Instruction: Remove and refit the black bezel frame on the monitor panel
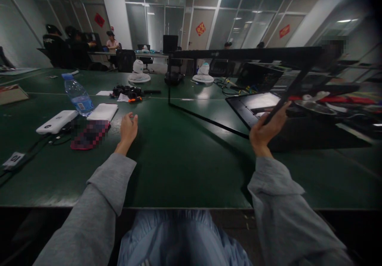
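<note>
My right hand (pixel 267 132) grips one side of a thin black rectangular frame (pixel 209 123), like a monitor bezel. The frame is raised and tilted over the table, and the green tabletop shows through its opening. On the green table (pixel 185 170), my left hand (pixel 129 132) rests with loosely bent fingers and its thumb apart, holding nothing. Nearest to it are a phone in a pink and black case (pixel 91 135) and a white notepad or tissue pack (pixel 103 112). Behind my right hand lies a flat dark panel (pixel 319 132), partly hidden by the hand and frame.
A water bottle (pixel 78 94) leans at the left beside a white power bank (pixel 57 122) with cables. Dark gear with an orange part (pixel 135 99) and two small white fans (pixel 139 75) stand farther back. Red and metal items (pixel 316 106) clutter the right. People sit far left.
</note>
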The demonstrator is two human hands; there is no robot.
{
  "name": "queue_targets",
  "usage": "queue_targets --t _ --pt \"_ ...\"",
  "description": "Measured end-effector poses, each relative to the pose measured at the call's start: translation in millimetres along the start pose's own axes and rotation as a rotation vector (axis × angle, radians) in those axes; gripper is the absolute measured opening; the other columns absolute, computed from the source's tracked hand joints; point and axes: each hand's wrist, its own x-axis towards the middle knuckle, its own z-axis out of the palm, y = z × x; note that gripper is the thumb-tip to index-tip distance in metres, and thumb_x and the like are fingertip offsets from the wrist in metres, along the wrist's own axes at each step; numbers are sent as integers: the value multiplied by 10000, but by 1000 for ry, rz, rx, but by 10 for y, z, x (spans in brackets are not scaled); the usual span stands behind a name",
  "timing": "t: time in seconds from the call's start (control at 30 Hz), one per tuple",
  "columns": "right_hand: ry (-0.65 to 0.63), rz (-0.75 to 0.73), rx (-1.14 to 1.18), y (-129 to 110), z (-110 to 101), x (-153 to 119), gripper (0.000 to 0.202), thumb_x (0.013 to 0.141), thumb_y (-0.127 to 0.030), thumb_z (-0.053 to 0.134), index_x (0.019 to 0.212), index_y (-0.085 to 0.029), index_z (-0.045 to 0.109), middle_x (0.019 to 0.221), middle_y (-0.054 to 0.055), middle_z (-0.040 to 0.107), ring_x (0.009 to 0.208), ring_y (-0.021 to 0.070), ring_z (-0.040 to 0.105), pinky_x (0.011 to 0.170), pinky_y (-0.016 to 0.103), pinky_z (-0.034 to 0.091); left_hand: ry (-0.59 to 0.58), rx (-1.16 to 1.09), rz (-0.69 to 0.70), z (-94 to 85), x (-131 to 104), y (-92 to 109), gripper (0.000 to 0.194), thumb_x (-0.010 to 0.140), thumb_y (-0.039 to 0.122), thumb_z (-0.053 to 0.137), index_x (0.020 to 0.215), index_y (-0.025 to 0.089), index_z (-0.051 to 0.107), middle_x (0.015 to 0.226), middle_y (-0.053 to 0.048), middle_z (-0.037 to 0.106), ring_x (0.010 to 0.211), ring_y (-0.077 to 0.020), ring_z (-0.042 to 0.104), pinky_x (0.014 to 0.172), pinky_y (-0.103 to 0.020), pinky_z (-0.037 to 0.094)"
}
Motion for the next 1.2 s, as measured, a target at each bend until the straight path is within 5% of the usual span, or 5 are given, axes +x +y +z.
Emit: queue_targets --t 0.2,0.37,0.57,0.9,1.2 --pt "-139 56 102 -113 133 -114 711 1081 -385 215 1693 -30 146 1172 189 692 1085 275 653 1089 476 461 -57 -70 113 44 -36 32 552 1058 496 488 1488 149 490 1383 -190 648 1127 -273 690 1041 -455 531" --pt "-292 208 32 -111 199 -191 715 1061 -394 263 1688 -63 167 1213 217 705 1098 341 692 1054 532 491 -158 21 114 5 -88 80 480 1074 453 449 1417 146 583 1227 -174 739 1142 -321 710 1024 -472 536" --pt "-609 304 -72 32 354 -283 671 976 -334 401 1575 -31 388 1145 251 731 1033 388 713 960 552 532 -170 114 70 -56 -103 117 462 1085 408 425 1417 145 608 1115 -156 782 1108 -311 735 990 -436 538" --pt "-737 136 -148 246 536 -370 513 949 -304 458 1330 -35 673 1234 295 677 1240 430 590 1067 585 456 -286 352 38 -99 -95 97 453 1051 429 437 1232 176 766 1187 -176 741 1119 -337 700 945 -412 541" --pt "-810 216 -238 198 463 -370 505 951 -359 524 1357 -129 717 1261 241 634 1229 409 537 1029 566 471 -225 304 23 -51 -128 10 399 982 458 553 1124 189 812 1197 -188 718 1090 -355 700 953 -466 565"
